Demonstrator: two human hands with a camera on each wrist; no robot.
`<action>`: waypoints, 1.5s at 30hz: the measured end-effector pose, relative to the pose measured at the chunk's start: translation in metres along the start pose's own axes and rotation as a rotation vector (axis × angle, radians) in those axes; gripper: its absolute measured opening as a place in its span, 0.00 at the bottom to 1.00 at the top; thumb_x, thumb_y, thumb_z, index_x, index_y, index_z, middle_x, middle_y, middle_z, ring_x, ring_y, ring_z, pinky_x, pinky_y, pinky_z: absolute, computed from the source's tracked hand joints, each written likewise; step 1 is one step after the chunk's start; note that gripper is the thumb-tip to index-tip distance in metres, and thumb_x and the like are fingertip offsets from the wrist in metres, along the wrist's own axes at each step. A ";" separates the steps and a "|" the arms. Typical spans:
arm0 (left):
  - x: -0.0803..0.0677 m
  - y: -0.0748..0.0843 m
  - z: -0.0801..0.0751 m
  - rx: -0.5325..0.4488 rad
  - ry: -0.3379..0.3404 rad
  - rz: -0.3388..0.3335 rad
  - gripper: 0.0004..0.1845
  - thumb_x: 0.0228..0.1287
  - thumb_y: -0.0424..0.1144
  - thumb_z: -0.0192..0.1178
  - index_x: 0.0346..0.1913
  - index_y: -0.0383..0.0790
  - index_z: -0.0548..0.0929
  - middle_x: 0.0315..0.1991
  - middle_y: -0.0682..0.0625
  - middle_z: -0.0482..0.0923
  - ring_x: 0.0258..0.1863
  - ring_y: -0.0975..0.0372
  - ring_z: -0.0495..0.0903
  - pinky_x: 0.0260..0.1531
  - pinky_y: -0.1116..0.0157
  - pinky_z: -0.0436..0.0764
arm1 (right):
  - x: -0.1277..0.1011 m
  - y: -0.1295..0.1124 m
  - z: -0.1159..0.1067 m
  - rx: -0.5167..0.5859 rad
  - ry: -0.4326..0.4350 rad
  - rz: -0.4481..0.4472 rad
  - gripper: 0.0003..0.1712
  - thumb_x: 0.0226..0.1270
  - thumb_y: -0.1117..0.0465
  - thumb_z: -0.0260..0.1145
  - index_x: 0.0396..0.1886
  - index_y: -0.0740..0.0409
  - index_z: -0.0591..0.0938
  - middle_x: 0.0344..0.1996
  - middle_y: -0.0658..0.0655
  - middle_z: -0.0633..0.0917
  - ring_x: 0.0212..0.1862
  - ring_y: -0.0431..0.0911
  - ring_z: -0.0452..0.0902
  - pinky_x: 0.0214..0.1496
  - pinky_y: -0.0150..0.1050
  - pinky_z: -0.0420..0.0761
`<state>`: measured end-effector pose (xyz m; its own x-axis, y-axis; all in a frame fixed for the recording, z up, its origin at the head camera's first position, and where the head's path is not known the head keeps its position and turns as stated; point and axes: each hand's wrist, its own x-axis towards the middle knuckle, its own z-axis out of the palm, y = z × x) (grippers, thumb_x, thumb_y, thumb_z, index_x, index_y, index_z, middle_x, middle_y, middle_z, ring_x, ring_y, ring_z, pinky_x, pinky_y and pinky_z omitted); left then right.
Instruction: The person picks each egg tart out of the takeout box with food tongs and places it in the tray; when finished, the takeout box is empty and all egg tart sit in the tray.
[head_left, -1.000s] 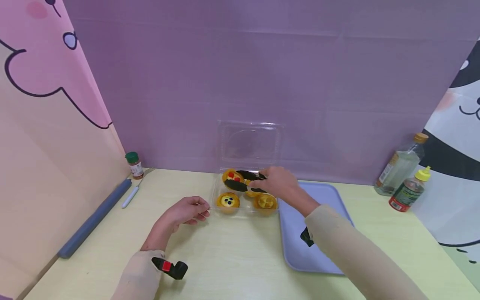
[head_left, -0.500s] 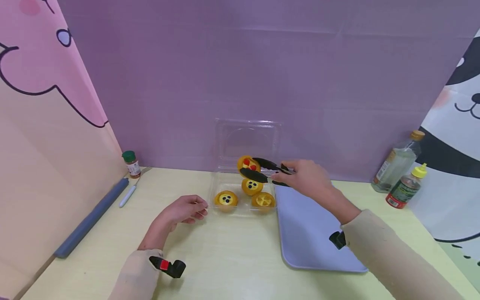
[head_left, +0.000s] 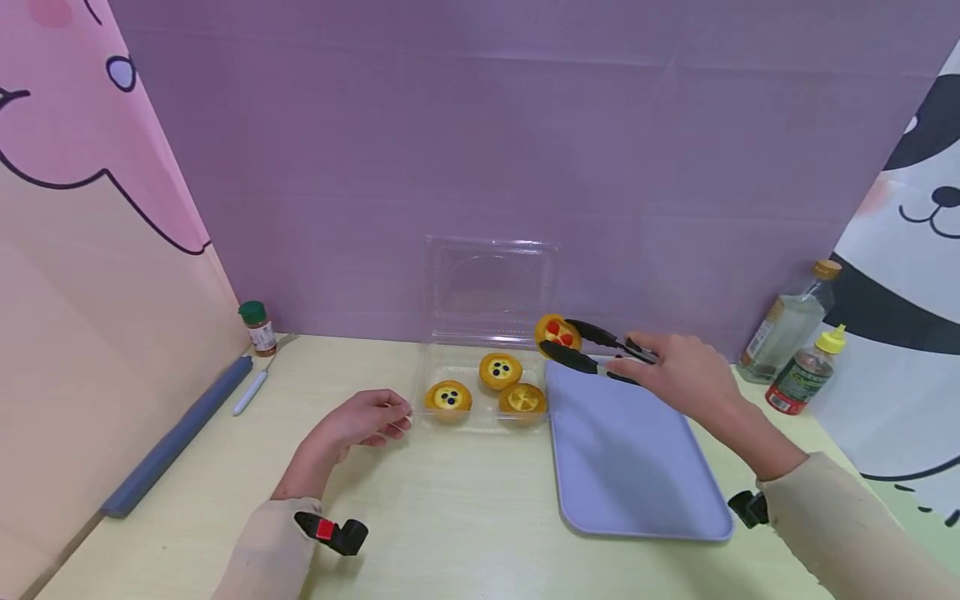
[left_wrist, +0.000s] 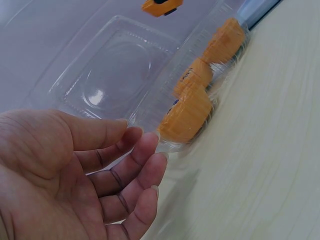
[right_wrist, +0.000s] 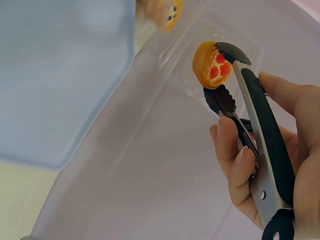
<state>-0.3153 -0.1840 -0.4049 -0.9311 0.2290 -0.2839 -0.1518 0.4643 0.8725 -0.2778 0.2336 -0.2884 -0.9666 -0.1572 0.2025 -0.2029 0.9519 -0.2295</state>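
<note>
My right hand grips black tongs. The tong tips clamp a small tart with red dots, held in the air over the far left corner of the lilac tray. A clear plastic clamshell box lies open to the left of the tray, its lid up against the wall. Three tarts sit inside: two with dark dots and one plain yellow. My left hand rests on the table beside the box's left edge, fingers loosely curled, holding nothing.
A green-capped spice jar, a white pen-like tool and a grey-blue bar lie at the left. Two bottles stand at the far right. A purple wall closes the back.
My right hand has lifted the red-dotted tart out of the box with the tongs and carried it rightward toward the tray. The left hand has stayed put.
</note>
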 end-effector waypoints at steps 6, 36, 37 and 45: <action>-0.002 0.002 -0.001 0.002 -0.002 -0.001 0.15 0.76 0.42 0.53 0.52 0.33 0.78 0.42 0.46 0.84 0.41 0.59 0.82 0.39 0.62 0.79 | -0.006 0.019 -0.003 -0.024 0.001 0.042 0.40 0.62 0.30 0.65 0.65 0.51 0.79 0.34 0.60 0.88 0.26 0.47 0.78 0.18 0.40 0.66; 0.001 0.000 0.001 0.015 0.022 -0.005 0.14 0.76 0.42 0.53 0.52 0.34 0.79 0.42 0.46 0.83 0.42 0.57 0.82 0.40 0.63 0.78 | 0.027 0.035 0.031 -0.100 -0.278 0.142 0.44 0.62 0.33 0.65 0.70 0.55 0.75 0.50 0.62 0.86 0.24 0.43 0.79 0.20 0.40 0.73; 0.001 0.000 0.001 0.015 0.020 -0.003 0.14 0.77 0.42 0.53 0.52 0.33 0.79 0.42 0.46 0.83 0.42 0.57 0.82 0.40 0.63 0.78 | 0.028 0.034 0.031 -0.095 -0.286 0.150 0.44 0.62 0.33 0.65 0.70 0.56 0.74 0.50 0.62 0.86 0.23 0.43 0.79 0.20 0.40 0.74; -0.003 0.004 0.000 0.025 0.022 0.005 0.15 0.77 0.42 0.53 0.52 0.33 0.78 0.43 0.45 0.83 0.42 0.58 0.82 0.41 0.61 0.79 | 0.035 0.032 0.032 -0.073 -0.345 0.199 0.49 0.62 0.31 0.65 0.73 0.58 0.70 0.63 0.68 0.79 0.23 0.45 0.82 0.23 0.40 0.76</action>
<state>-0.3133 -0.1831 -0.4000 -0.9388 0.2128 -0.2708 -0.1393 0.4846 0.8636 -0.3228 0.2504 -0.3190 -0.9843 -0.0352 -0.1731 -0.0070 0.9869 -0.1609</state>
